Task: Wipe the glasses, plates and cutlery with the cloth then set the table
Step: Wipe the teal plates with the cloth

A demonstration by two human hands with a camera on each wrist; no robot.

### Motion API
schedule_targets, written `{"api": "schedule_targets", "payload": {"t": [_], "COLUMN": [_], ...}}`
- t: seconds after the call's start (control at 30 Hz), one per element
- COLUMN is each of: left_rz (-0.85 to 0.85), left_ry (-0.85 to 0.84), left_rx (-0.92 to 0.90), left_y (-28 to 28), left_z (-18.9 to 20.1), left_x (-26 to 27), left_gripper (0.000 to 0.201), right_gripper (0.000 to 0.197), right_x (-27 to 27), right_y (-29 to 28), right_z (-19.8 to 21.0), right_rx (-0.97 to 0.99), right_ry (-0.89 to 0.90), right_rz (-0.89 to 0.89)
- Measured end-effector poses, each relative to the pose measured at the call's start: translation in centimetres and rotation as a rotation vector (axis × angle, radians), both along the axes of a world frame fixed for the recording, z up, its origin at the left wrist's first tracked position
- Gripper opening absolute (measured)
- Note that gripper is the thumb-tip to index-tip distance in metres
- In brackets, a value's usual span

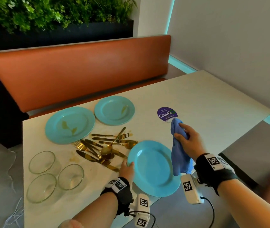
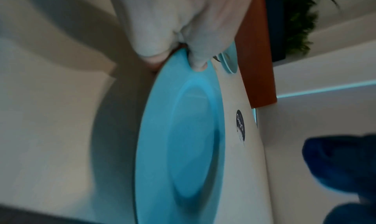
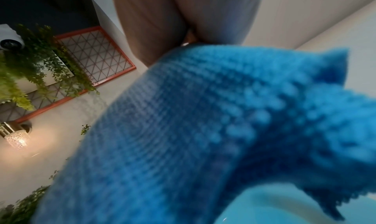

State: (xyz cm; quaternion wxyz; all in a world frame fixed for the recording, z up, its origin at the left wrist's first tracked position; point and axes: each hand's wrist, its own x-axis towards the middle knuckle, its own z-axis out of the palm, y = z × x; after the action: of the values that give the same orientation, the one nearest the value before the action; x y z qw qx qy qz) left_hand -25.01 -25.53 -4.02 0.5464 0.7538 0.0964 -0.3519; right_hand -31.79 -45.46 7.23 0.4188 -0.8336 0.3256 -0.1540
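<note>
My left hand (image 1: pixel 127 168) pinches the left rim of a clean blue plate (image 1: pixel 154 168), lifted and tilted near the table's front edge; the left wrist view shows the thumb on the same plate (image 2: pixel 183 139). My right hand (image 1: pixel 185 139) grips a blue cloth (image 1: pixel 179 155) that hangs down beside the plate's right rim; the cloth (image 3: pixel 203 131) fills the right wrist view. Two more blue plates (image 1: pixel 70 125) (image 1: pixel 114 111) with yellow-brown smears lie further back. A heap of gold cutlery (image 1: pixel 104 148) lies between them and the held plate. Three glasses (image 1: pixel 42 162) (image 1: pixel 71 176) (image 1: pixel 41 188) stand at the front left.
A purple round ClayGo sticker (image 1: pixel 166 114) sits on the white table (image 1: pixel 205 99) just beyond my right hand. An orange bench back (image 1: pixel 81 71) runs behind the table. Brown smears mark the tabletop around the cutlery.
</note>
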Motion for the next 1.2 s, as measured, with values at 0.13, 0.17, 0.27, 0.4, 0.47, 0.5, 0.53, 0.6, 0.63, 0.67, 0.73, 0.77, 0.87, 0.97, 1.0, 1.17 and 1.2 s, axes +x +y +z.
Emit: {"api": "schedule_targets", "payload": {"t": [0.13, 0.17, 0.27, 0.4, 0.47, 0.5, 0.53, 0.6, 0.63, 0.67, 0.73, 0.77, 0.87, 0.97, 1.0, 1.17, 1.2], "left_rz": [-0.149, -0.178, -0.263, -0.328, -0.33, -0.331, -0.336, -0.344, -0.345, -0.348, -0.364, -0.353, -0.35, -0.249, -0.176, 0.146, 0.199], "left_ry": [-0.084, -0.1, -0.151, -0.173, -0.169, -0.177, -0.189, -0.214, -0.228, -0.249, -0.28, -0.302, -0.362, -0.362, -0.354, -0.251, -0.234], "left_rx": [0.236, 0.264, 0.304, 0.311, 0.343, 0.368, 0.396, 0.448, 0.471, 0.495, 0.552, 0.564, 0.548, 0.536, 0.514, 0.507, 0.538], "left_y": [-0.1, 0.0, 0.0, -0.2, -0.3, -0.3, -0.4, -0.4, -0.4, -0.4, -0.4, -0.3, 0.1, 0.6, 0.9, 4.8, 5.8], "left_z": [0.1, 0.1, -0.1, -0.4, -0.4, -0.3, -0.2, 0.0, -0.1, 0.0, 0.7, 1.0, 2.3, 4.0, 4.4, 5.1, 5.4], "left_x": [0.8, 0.9, 1.0, 1.0, 1.2, 1.4, 1.5, 1.8, 2.1, 2.3, 3.0, 3.6, 5.5, 8.3, 9.3, 16.6, 17.8], "left_gripper": [0.049, 0.049, 0.047, 0.048, 0.05, 0.051, 0.051, 0.049, 0.048, 0.047, 0.045, 0.044, 0.037, 0.034, 0.035, 0.053, 0.05], "right_gripper": [0.047, 0.047, 0.048, 0.049, 0.049, 0.049, 0.049, 0.048, 0.048, 0.049, 0.049, 0.049, 0.049, 0.048, 0.048, 0.048, 0.048], "right_x": [1.0, 1.4, 2.4, 3.6, 4.0, 4.2, 4.4, 4.9, 5.2, 5.5, 6.0, 6.3, 7.4, 8.5, 8.9, 10.9, 11.3], "right_y": [-0.2, -0.2, -0.4, -0.8, -0.9, -1.0, -1.0, -0.9, -0.8, -0.7, -0.4, -0.2, 0.6, 1.4, 1.6, 2.3, 2.4], "right_z": [0.1, 0.2, 0.5, 1.0, 1.2, 1.2, 1.3, 1.4, 1.4, 1.4, 1.4, 1.5, 1.8, 2.2, 2.3, 3.1, 3.2], "right_rx": [0.02, 0.02, 0.022, 0.008, 0.01, 0.008, 0.006, 0.005, 0.005, 0.009, 0.014, 0.013, 0.012, -0.001, -0.008, -0.024, -0.03], "right_ry": [0.005, 0.009, 0.022, 0.033, 0.042, 0.048, 0.053, 0.061, 0.064, 0.067, 0.078, 0.082, 0.085, 0.086, 0.088, 0.083, 0.078], "right_rz": [0.037, 0.05, 0.089, 0.136, 0.149, 0.158, 0.169, 0.19, 0.198, 0.206, 0.226, 0.238, 0.275, 0.294, 0.295, 0.288, 0.278]}}
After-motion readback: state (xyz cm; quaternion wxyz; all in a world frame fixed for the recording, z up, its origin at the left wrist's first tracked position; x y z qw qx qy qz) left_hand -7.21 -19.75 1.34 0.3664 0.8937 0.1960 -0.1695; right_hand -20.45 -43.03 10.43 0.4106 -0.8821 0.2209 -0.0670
